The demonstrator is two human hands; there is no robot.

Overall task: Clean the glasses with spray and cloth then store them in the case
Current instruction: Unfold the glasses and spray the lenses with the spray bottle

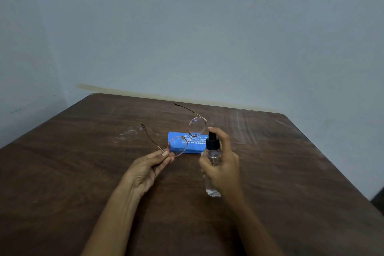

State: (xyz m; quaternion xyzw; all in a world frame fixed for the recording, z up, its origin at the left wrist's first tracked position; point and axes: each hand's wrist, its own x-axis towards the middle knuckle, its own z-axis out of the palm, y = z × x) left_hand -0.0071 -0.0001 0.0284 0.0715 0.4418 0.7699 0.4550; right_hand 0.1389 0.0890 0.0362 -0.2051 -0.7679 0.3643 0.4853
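Above the brown table (83,183), the glasses (178,147) are pinched at the near lens rim by the left hand (145,169). At 3 o'clock, the spray bottle (212,149) is gripped by the right hand (225,166). At 12 o'clock, the blue case (194,148) is laid flat.

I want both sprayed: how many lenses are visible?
2. The lower lens is beside the left hand pinching the frame; the upper lens is near the spray bottle in the right hand. Neither is hidden.
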